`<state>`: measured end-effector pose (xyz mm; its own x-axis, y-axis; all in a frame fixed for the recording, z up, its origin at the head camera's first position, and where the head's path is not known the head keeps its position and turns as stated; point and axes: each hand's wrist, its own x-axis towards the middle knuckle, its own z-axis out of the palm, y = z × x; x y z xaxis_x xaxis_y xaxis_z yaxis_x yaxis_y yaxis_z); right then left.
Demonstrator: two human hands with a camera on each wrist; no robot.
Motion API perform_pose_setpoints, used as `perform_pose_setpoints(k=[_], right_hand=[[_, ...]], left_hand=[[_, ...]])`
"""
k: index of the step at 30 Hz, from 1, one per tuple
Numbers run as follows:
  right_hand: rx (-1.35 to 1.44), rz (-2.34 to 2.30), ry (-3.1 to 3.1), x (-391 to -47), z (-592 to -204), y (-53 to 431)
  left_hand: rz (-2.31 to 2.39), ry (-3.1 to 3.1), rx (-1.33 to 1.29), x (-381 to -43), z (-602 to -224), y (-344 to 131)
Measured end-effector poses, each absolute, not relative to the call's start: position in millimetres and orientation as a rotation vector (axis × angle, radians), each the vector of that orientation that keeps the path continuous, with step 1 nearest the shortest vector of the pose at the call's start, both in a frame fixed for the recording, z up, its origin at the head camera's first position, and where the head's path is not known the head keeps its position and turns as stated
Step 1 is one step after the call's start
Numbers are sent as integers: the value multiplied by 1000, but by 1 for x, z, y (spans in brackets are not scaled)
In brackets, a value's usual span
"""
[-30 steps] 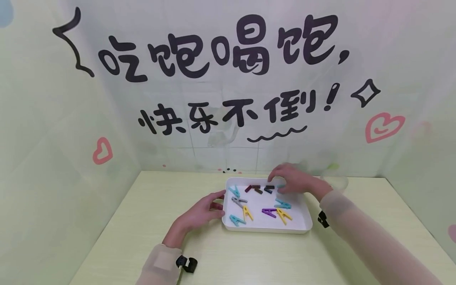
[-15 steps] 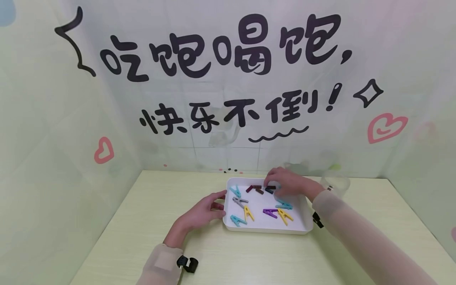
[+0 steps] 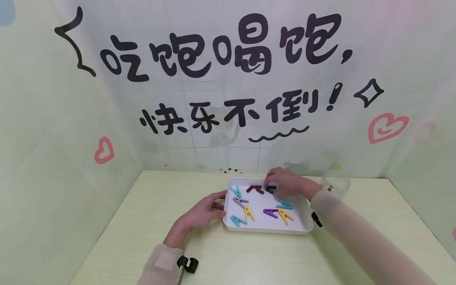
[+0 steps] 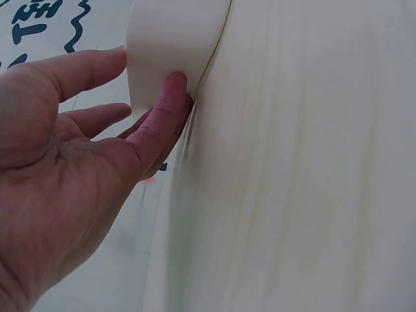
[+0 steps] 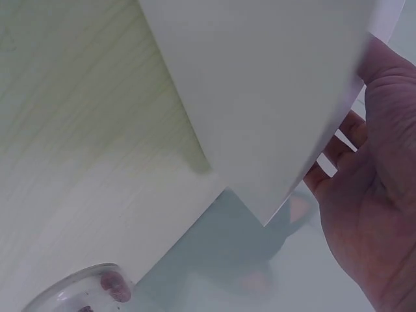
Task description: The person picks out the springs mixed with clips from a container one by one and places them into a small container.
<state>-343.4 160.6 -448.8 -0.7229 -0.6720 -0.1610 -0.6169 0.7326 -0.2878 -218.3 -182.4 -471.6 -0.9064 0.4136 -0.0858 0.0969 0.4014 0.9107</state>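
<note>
bright clips on plain white

the tray (image 3: 249, 229) is plain white, and the clips in it give the strongest colour: turquoise clips (image 3: 236, 219), yellow clips (image 3: 247, 211), a purple clip (image 3: 271, 211) and a grey clip (image 3: 239, 200). the small blocks (image 3: 260, 191) are darker, from deep red to brown to near black. pale yellow, the bench (image 3: 246, 261) has faint wood-grain streaks. both sleeves (image 3: 367, 233) are pinkish beige. the whitish backdrop (image 3: 199, 93) bears bold black lettering (image 3: 252, 59), a black wavy line, a black-outlined star and pink outlined hearts (image 3: 104, 150)
</note>
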Motion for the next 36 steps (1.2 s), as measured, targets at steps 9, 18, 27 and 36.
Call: perform_pose_setpoints(k=[9, 18, 27, 36], right_hand=[[-1020, -312, 2699, -342, -447, 162], [-1028, -409, 2738, -340, -436, 168], [-1057, -597, 2726, -334, -424, 178], [-1001, -783, 2706, -325, -422, 190]], left_hand=[[1505, 2365, 444, -218, -472, -182], [1511, 2366, 460, -219, -471, -181], [1518, 2360, 456, -220, -473, -182], [1520, 2361, 443, -219, -472, -182]])
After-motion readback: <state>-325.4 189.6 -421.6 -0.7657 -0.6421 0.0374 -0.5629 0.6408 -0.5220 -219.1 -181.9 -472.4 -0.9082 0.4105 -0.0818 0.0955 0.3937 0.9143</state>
